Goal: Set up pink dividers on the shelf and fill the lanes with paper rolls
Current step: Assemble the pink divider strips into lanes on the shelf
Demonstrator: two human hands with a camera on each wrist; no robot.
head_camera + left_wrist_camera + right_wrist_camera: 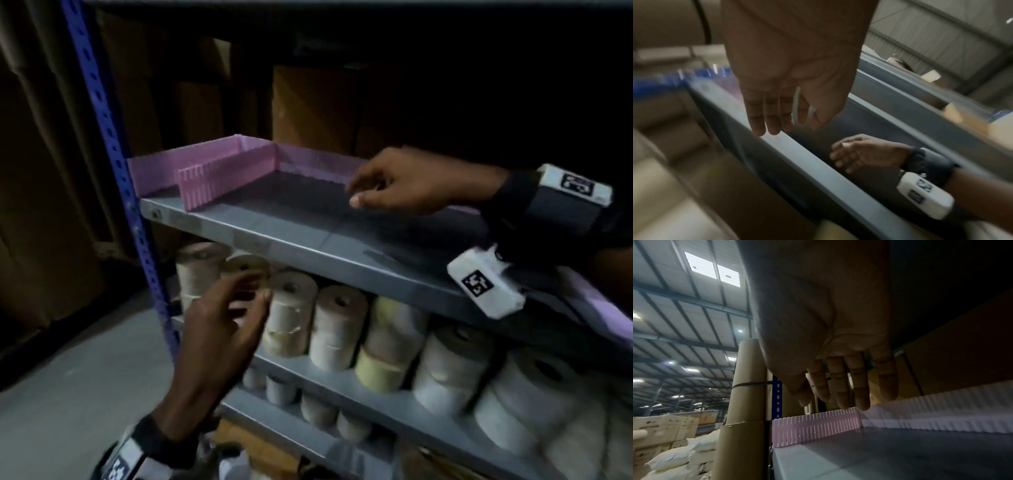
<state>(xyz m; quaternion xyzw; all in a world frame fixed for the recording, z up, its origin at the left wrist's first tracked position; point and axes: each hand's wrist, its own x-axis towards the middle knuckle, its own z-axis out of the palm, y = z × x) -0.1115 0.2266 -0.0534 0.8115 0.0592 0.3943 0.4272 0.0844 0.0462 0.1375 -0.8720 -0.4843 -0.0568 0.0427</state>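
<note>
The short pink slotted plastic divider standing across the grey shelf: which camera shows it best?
The head view: the short pink slotted plastic divider shows whole, joined to the back strip. The right wrist view shows its slotted face side-on from low down. The left wrist view shows only a pink blur.

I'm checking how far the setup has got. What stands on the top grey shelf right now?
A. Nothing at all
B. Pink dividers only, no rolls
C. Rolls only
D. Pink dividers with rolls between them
B: the top shelf carries only pink dividers; the paper rolls sit on the shelf below.
</note>
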